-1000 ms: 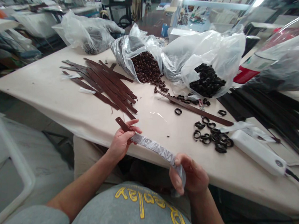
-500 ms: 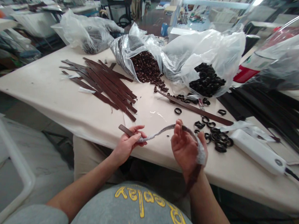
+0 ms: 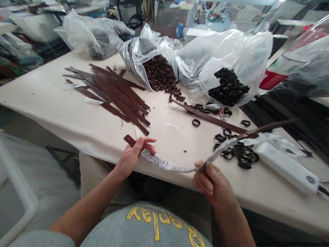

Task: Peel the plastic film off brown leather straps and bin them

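Note:
My left hand (image 3: pixel 132 155) is closed on one end of a long brown strap (image 3: pixel 165 165) whose middle is wrapped in clear plastic film. My right hand (image 3: pixel 212 183) pinches the same strap further along, in front of the table edge. The strap sags between my hands, and its far end sticks out to the right above the table. A pile of brown straps (image 3: pixel 114 93) lies on the table at the left. Loose black loops (image 3: pixel 237 153) lie just beyond my right hand.
Open plastic bags hold brown loops (image 3: pixel 160 74) and black loops (image 3: pixel 229 88) at the back of the cream table (image 3: pixel 59 105). One more brown strap (image 3: pixel 208 117) lies mid-table. A white power strip (image 3: pixel 285 167) sits at the right, and black straps (image 3: pixel 296 117) beyond it.
My right hand dropped from its raised position, turned palm down and slid along the strap. The strap's far end, which hung below that hand, now swings out to the right over the table.

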`<state>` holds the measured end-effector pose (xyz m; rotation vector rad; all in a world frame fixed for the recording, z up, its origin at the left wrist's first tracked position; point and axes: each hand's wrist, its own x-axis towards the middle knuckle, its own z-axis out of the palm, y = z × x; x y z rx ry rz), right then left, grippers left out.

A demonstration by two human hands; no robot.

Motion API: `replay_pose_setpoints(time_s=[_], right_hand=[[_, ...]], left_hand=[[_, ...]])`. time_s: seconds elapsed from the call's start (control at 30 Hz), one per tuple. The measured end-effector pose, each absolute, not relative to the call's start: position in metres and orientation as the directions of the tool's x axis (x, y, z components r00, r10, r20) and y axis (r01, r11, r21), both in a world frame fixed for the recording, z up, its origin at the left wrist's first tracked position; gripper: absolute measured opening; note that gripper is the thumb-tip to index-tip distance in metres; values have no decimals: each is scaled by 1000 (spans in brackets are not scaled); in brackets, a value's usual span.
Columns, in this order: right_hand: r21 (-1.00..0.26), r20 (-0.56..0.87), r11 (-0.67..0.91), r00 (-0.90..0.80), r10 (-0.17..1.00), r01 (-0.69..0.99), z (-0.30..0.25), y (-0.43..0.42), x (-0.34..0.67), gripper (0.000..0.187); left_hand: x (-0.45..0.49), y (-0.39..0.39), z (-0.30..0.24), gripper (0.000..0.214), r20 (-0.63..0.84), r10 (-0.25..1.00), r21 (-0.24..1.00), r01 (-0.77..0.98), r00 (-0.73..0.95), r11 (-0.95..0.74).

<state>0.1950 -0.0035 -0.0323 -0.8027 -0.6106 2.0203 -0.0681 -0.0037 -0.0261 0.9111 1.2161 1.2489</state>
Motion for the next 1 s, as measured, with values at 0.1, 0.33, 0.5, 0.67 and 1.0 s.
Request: replay_pose_setpoints(time_s=[0.1, 0.33, 0.5, 0.67, 1.0], right_hand=[[-818, -352, -520, -501, 790, -246, -31, -17, 200, 41], [-895, -438, -376, -641, 631, 241, -21, -33, 180, 42], [-896, -441, -264, -640, 629, 357, -19, -37, 173, 33], [-884, -443, -177, -653, 615, 432, -22, -40, 174, 30], [-891, -433, -432, -539, 722, 138, -38, -56, 189, 46]], left_hand=[[-66, -1, -21, 45, -175, 979, 971, -181, -102, 155], [-34, 2, -16, 43, -382, 923, 748, -573, 40, 334], [-27, 2, -21, 41, -411, 910, 731, -619, -61, 289], [-24, -5, -26, 42, -478, 876, 703, -626, -62, 339], [-38, -5, -19, 47, -385, 918, 757, -602, -94, 256]])
